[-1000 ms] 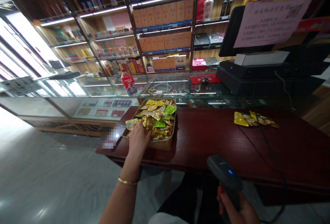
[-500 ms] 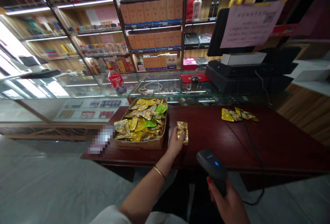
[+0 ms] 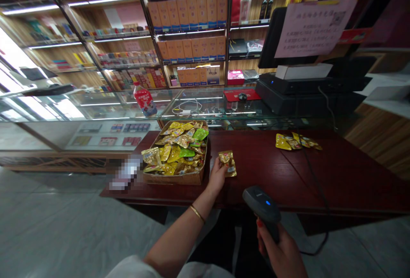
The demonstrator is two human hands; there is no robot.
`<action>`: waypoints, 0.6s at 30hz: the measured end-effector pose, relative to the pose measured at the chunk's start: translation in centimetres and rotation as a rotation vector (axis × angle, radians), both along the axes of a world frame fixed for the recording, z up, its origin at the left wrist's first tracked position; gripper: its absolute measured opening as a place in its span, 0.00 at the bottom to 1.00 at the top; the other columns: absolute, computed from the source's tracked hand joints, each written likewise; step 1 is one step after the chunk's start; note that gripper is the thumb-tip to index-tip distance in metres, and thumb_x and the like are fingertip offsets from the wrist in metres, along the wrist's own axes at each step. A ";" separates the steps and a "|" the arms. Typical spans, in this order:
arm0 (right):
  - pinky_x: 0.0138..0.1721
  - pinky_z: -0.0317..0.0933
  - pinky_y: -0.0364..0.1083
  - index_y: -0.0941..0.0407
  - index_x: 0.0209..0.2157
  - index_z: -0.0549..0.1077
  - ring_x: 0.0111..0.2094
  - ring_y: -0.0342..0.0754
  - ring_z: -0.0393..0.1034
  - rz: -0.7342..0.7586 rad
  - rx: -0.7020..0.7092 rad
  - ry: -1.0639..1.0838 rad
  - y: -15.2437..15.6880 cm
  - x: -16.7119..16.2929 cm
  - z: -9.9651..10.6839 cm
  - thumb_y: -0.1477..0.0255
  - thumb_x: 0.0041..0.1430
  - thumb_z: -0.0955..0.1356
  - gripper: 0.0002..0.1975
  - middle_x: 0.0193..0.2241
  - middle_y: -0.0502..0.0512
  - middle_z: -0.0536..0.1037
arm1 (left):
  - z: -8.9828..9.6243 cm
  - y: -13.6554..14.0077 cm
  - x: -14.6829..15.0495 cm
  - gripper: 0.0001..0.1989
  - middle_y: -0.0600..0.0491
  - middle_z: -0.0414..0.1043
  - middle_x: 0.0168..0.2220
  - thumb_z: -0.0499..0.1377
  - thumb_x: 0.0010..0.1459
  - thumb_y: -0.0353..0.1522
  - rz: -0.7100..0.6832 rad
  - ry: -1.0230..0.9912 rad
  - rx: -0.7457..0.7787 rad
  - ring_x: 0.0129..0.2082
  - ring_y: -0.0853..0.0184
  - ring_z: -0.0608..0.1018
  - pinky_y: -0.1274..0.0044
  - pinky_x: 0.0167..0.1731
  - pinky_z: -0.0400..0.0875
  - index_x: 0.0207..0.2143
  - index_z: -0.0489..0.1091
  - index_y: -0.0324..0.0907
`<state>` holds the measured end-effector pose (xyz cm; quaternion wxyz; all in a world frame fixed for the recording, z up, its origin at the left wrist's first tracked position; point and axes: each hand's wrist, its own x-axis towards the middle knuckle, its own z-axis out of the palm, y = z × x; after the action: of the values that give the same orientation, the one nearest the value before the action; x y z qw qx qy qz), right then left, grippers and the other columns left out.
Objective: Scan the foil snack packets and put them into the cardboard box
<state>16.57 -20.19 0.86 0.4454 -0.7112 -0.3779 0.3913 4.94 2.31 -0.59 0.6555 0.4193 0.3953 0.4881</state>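
Between the fingers of my left hand [image 3: 218, 175] is a small gold snack packet [image 3: 229, 165], held by its left side just above the dark red tabletop. My right hand [image 3: 278, 244] is wrapped around the handle of a black barcode scanner [image 3: 262, 204], which shows a blue light and points toward the packet. To the left of my left hand stands an open cardboard box [image 3: 173, 179] heaped with gold, yellow and green packets [image 3: 174, 154]. Several more packets [image 3: 296, 141] lie farther back on the right side of the table.
The scanner's cable [image 3: 315, 175] runs over the right of the table [image 3: 253, 162]. Behind are a glass counter [image 3: 211, 109] with a red bottle [image 3: 144, 99], a mouse [image 3: 242, 96] on a red mat, and a monitor [image 3: 272, 39] with a paper sign. A blurred-out item [image 3: 126, 173] lies left of the box.
The gold packet in my left hand has turned, so more of its face shows past my fingers. The scanner in my right hand has shifted slightly left.
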 end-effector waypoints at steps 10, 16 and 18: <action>0.25 0.64 0.43 0.55 0.28 0.73 0.21 0.46 0.69 -0.015 0.034 0.017 0.2 0.5 -0.4 0.39 0.55 0.65 0.31 0.17 0.50 0.73 | -0.7 0.3 0.2 0.21 0.49 0.80 0.45 0.63 0.51 0.32 0.025 -0.018 0.014 0.46 0.59 0.81 0.70 0.49 0.75 0.49 0.71 0.43; 0.24 0.63 0.43 0.54 0.27 0.72 0.20 0.46 0.69 -0.042 0.057 0.042 0.1 0.3 -0.4 0.39 0.54 0.66 0.30 0.17 0.50 0.73 | -0.8 -0.2 0.0 0.21 0.50 0.80 0.48 0.63 0.55 0.31 0.015 0.029 0.104 0.47 0.61 0.81 0.71 0.47 0.76 0.52 0.68 0.45; 0.23 0.62 0.43 0.53 0.26 0.72 0.20 0.46 0.68 -0.089 0.082 0.034 0.0 0.1 -0.1 0.39 0.54 0.67 0.30 0.16 0.49 0.71 | -0.8 -0.5 0.4 0.22 0.49 0.80 0.49 0.64 0.56 0.31 0.007 0.112 0.179 0.47 0.62 0.81 0.70 0.48 0.77 0.54 0.68 0.46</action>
<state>16.69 -20.16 0.76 0.4975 -0.7016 -0.3542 0.3671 5.37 1.86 -1.40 0.5907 0.5012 0.3876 0.4997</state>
